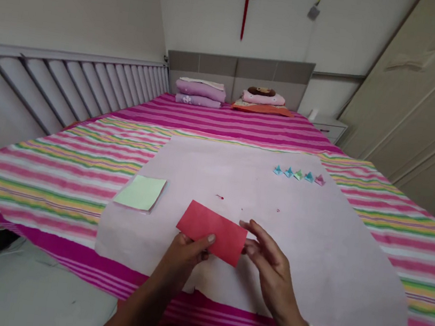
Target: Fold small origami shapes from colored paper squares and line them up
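A folded red paper rectangle (211, 231) hangs just above a pale pink sheet (309, 262) spread on the bed. My left hand (184, 253) pinches its near lower edge, thumb on top. My right hand (267, 267), with a white bead bracelet on the wrist, touches the paper's right end with its fingertips, fingers loosely curled. To the left lies a stack of square papers (141, 193) with a light green one on top. At the sheet's far right, several small folded paper shapes (299, 174) in blue, green and pink sit in a row.
The bed is covered by a striped pink, green and yellow cover (58, 173). Folded bedding and pillows (200, 93) lie at the headboard. A slatted rail (70, 88) runs along the left, and wardrobe doors (431, 107) stand at the right. A nightstand (330, 127) sits beside the bed.
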`<state>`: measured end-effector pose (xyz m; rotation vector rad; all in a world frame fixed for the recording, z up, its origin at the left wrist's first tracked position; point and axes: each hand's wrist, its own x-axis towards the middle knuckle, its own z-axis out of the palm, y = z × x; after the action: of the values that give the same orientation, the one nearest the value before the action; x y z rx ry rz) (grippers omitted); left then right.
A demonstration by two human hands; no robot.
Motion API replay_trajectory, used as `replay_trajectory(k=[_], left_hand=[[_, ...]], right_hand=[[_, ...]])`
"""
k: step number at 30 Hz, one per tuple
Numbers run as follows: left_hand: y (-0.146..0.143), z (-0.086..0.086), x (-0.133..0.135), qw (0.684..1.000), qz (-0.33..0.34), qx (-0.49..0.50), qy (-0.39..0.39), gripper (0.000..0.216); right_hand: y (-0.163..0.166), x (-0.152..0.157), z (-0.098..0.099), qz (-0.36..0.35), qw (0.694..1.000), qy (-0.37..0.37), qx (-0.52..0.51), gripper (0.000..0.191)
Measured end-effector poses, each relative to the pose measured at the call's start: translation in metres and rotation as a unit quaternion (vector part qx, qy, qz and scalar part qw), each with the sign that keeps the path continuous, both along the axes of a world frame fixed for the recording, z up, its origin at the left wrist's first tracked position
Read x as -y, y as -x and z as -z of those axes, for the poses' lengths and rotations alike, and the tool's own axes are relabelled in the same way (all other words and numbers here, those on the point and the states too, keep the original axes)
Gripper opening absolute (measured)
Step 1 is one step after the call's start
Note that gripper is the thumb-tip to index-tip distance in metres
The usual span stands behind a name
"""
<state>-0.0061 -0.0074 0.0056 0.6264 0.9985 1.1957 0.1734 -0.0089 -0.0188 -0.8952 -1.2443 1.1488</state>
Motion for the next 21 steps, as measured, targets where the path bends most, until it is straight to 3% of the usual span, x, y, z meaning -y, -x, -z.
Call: replay_trajectory(k=[4, 8, 18, 21], left_hand=[[0.002, -0.003, 0.002, 0.999, 0.033, 0.005, 0.005, 0.03], [0.0, -0.008, 0.005, 0.998, 0.057, 0.002, 0.002, 0.031], [0.0, -0.005, 0.008, 0.998, 0.063, -0.006, -0.028, 0.027], [0.0, -0.002, 0.008, 0.995, 0.081, -0.032, -0.048, 0.028]], right_hand=[[-0.006, -0.001, -0.008, -0.061, 0.979, -0.135, 0.136, 0.046], [-0.001, -0.002, -0.015, -0.067, 0.97, -0.167, 0.161, 0.034], [0.004, -0.002, -0.014, -0.058, 0.994, -0.054, 0.076, 0.003], [0.008, -0.002, -0.014, -0.031, 0.997, -0.013, 0.064, 0.01]])
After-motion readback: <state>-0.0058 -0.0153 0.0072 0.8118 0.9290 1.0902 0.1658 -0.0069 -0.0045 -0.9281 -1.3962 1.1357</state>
